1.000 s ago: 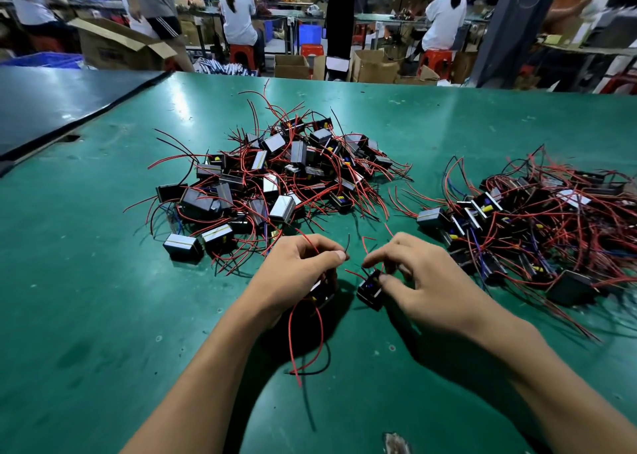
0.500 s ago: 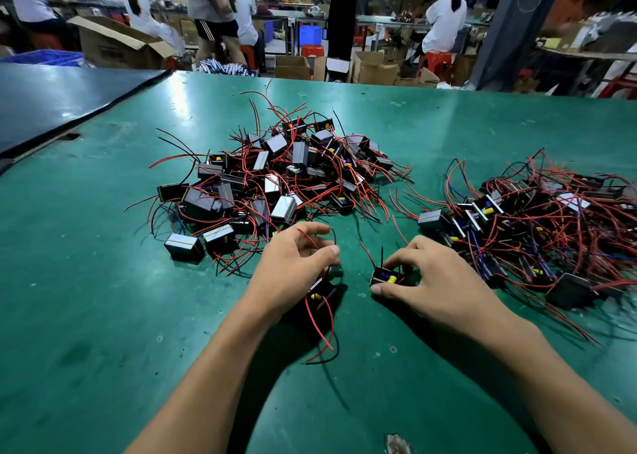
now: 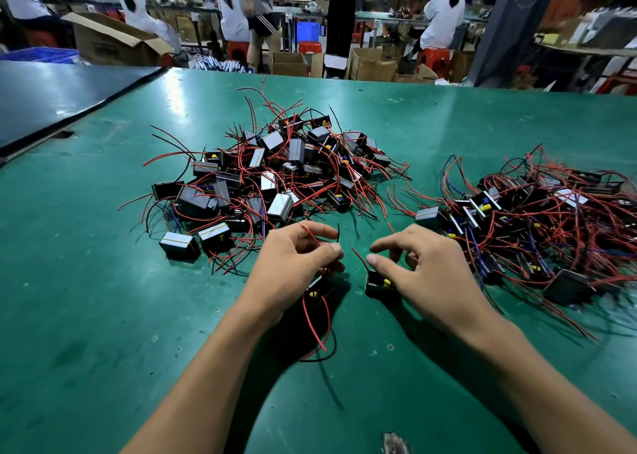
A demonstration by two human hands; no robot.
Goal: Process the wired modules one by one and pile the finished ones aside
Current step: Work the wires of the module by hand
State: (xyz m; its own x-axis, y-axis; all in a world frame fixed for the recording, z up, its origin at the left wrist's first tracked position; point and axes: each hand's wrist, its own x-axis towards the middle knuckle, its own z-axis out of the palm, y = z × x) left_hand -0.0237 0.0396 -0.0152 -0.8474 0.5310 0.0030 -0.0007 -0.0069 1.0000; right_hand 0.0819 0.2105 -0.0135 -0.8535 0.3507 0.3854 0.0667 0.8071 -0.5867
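module (image 3: 319, 290) lower centre, left hand (image 3: 293, 271) pinching its red wire (image 3: 315, 319) | second module (image 3: 377, 283) just beside, under curled right hand (image 3: 424, 274), grip unclear | centre pile (image 3: 269, 178), right pile (image 3: 537, 219): finished one unclear, likely much left

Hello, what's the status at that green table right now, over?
Left hand grips first module. Right hand curled over second module, grip unclear. Left pile and right pile close ahead of both hands.
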